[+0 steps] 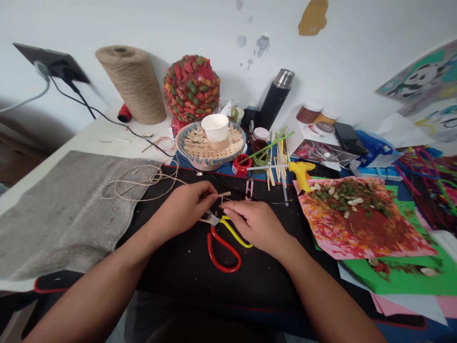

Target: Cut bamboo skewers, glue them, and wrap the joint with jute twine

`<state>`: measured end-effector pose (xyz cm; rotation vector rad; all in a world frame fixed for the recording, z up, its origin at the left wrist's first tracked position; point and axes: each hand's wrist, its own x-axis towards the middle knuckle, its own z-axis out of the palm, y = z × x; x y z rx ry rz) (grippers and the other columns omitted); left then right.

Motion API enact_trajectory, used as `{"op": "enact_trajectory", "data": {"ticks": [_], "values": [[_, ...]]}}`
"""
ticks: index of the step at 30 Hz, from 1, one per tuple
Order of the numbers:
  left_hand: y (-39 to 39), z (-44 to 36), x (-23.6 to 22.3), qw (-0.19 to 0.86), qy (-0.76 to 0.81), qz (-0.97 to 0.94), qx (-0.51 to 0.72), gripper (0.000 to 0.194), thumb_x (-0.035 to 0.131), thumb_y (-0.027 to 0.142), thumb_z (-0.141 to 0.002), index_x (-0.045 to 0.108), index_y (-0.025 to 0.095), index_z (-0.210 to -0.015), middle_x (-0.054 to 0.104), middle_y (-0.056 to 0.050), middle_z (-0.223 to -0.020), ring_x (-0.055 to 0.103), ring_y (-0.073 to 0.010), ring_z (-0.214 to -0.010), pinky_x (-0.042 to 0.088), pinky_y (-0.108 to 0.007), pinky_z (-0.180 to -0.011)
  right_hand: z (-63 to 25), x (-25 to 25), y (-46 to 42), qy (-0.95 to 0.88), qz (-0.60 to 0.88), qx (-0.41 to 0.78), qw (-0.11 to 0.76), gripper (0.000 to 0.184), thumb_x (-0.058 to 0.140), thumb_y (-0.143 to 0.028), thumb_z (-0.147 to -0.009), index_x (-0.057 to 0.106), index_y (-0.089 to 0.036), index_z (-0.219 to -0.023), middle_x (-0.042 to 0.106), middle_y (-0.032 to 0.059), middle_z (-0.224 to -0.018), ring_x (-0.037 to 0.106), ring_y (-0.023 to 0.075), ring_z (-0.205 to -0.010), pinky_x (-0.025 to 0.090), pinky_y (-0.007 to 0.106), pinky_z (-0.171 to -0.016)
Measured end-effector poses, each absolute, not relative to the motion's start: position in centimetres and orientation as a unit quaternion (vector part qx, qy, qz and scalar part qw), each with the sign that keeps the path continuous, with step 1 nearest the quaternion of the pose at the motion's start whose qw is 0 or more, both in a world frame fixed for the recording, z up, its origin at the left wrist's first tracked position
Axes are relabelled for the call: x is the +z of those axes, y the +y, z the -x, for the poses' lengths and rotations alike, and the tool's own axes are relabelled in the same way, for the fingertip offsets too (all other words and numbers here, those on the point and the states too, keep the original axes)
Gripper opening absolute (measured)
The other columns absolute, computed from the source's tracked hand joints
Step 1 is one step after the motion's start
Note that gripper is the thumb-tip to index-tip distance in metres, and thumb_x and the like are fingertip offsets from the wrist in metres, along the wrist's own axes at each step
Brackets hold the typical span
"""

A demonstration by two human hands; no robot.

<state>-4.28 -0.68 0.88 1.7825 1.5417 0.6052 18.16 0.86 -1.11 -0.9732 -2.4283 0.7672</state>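
My left hand (pixel 194 202) is closed in a pinch on a short piece wrapped in twine (pixel 224 194), whose end sticks out past the fingertips. Close beside it, my right hand (pixel 255 224) pinches a thin strand of twine that loops up to the wrapped piece. Beneath both hands lie scissors (pixel 224 270) with one red and one yellow handle, their blades partly covered by my left hand. Loose coils of twine (pixel 143 178) spread over the grey cloth (pixel 71 209) and run toward my left hand.
Behind stand a big twine spool (pixel 134 85), a ball covered in painted shells (pixel 191 90), a woven basket (pixel 185 147) holding a paper cup (pixel 214 127), and a black flask (pixel 274 100). A yellow glue gun (pixel 303 174) and painted sheets (pixel 357 238) lie rightward. A cable (pixel 117 128) crosses the left side.
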Motion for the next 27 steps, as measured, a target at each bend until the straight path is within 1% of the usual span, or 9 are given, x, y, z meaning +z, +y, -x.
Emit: {"op": "enact_trajectory", "data": {"ticks": [4, 7, 10, 14, 17, 20, 22, 24, 27], "values": [[-0.6, 4.5, 1.0, 0.389, 0.578, -0.668, 0.261, 0.030, 0.056, 0.044, -0.099, 0.072, 0.020, -0.091, 0.071, 0.001, -0.080, 0.060, -0.0168, -0.071, 0.041, -0.027, -0.065, -18.1, -1.4, 0.9, -0.874, 0.353, 0.276, 0.191, 0.025, 0.056, -0.024, -0.109, 0.080, -0.026, -0.117, 0.085, 0.0033, -0.112, 0.081, 0.0225, -0.102, 0.059, 0.037, -0.096], [-0.6, 4.7, 1.1, 0.432, 0.550, -0.658, 0.278, 0.031, 0.057, 0.046, -0.099, 0.072, 0.020, -0.092, 0.071, 0.000, -0.082, 0.060, -0.0168, -0.074, 0.043, -0.027, -0.068, -18.0, -1.5, 1.0, -0.866, 0.359, 0.290, 0.195, 0.025, 0.057, -0.023, -0.108, 0.081, -0.028, -0.112, 0.085, 0.0026, -0.108, 0.081, 0.0216, -0.099, 0.058, 0.035, -0.093], [-0.6, 4.8, 1.6, 0.480, 0.522, -0.644, 0.288, 0.030, 0.060, 0.046, -0.098, 0.072, 0.019, -0.092, 0.070, 0.000, -0.084, 0.059, -0.0164, -0.077, 0.043, -0.026, -0.070, -18.0, -1.5, 1.2, -0.842, 0.370, 0.329, 0.215, 0.023, 0.060, -0.024, -0.107, 0.082, -0.027, -0.109, 0.085, 0.0028, -0.109, 0.081, 0.0215, -0.097, 0.058, 0.033, -0.089], [-0.8, 4.8, 2.4, 0.545, 0.489, -0.624, 0.274, 0.031, 0.063, 0.047, -0.096, 0.069, 0.018, -0.089, 0.061, 0.003, -0.076, 0.050, -0.0128, -0.067, 0.040, -0.024, -0.064, -18.0, -1.5, 1.4, -0.795, 0.375, 0.408, 0.248, 0.022, 0.060, -0.023, -0.105, 0.083, -0.026, -0.107, 0.085, 0.0022, -0.111, 0.080, 0.0204, -0.096, 0.057, 0.029, -0.083], [-0.9, 4.8, 2.4, 0.567, 0.473, -0.626, 0.251, 0.030, 0.063, 0.047, -0.096, 0.069, 0.018, -0.089, 0.058, 0.003, -0.075, 0.048, -0.0127, -0.067, 0.039, -0.024, -0.065, -18.0, -1.5, 1.6, -0.778, 0.377, 0.435, 0.251, 0.023, 0.060, -0.020, -0.104, 0.082, -0.025, -0.106, 0.085, 0.0002, -0.106, 0.079, 0.0187, -0.093, 0.055, 0.027, -0.080], [-1.0, 4.8, 2.0, 0.569, 0.460, -0.643, 0.227, 0.028, 0.062, 0.045, -0.097, 0.070, 0.018, -0.093, 0.062, 0.002, -0.080, 0.052, -0.0146, -0.074, 0.041, -0.025, -0.068, -18.1, -1.5, 1.8, -0.784, 0.383, 0.426, 0.238, 0.021, 0.063, -0.016, -0.101, 0.082, -0.024, -0.098, 0.084, -0.0012, -0.096, 0.077, 0.0173, -0.086, 0.052, 0.025, -0.074], [-1.1, 4.8, 1.8, 0.559, 0.459, -0.658, 0.208, 0.028, 0.062, 0.044, -0.097, 0.070, 0.019, -0.092, 0.063, 0.002, -0.080, 0.054, -0.0151, -0.075, 0.041, -0.025, -0.068, -18.2, -1.5, 1.9, -0.797, 0.388, 0.405, 0.225, 0.020, 0.065, -0.016, -0.100, 0.082, -0.023, -0.093, 0.083, -0.0013, -0.091, 0.076, 0.0169, -0.082, 0.051, 0.025, -0.072], [-1.1, 4.7, 1.8, 0.547, 0.462, -0.674, 0.184, 0.028, 0.060, 0.044, -0.098, 0.069, 0.019, -0.090, 0.062, 0.002, -0.079, 0.054, -0.0150, -0.073, 0.040, -0.025, -0.066, -18.3, -1.5, 2.0, -0.812, 0.395, 0.372, 0.212, 0.018, 0.067, -0.016, -0.100, 0.082, -0.024, -0.093, 0.083, -0.0010, -0.090, 0.076, 0.0172, -0.082, 0.050, 0.026, -0.073], [-1.2, 4.6, 1.9, 0.524, 0.467, -0.696, 0.154, 0.027, 0.059, 0.042, -0.098, 0.070, 0.019, -0.090, 0.064, 0.002, -0.078, 0.056, -0.0154, -0.072, 0.039, -0.026, -0.064, -18.5, -1.6, 2.1, -0.833, 0.399, 0.328, 0.201, 0.017, 0.068, -0.015, -0.099, 0.082, -0.025, -0.097, 0.084, -0.0001, -0.097, 0.078, 0.0184, -0.088, 0.052, 0.028, -0.079]]}}
